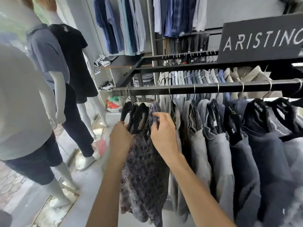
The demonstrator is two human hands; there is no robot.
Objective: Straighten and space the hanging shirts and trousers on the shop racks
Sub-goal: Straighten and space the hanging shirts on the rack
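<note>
Nearest, the right grip [161, 128] pinches the collar of a patterned shirt [144, 169], which hangs near the left end of the near rail [205, 87]. The left grip [121, 136] lies against that shirt's left shoulder, its fingers hidden behind the cloth, so I cannot tell whether it clasps. Bare black hangers [131, 110] hang just left, and grey and navy shirts [246, 153] fill the rail rightward.

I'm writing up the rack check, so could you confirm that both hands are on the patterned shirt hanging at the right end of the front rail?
Not quite: the head view shows the patterned shirt hanging at the left end of the front rail, next to some black hangers. The left hand and right hand are both on it, as you said.
</note>
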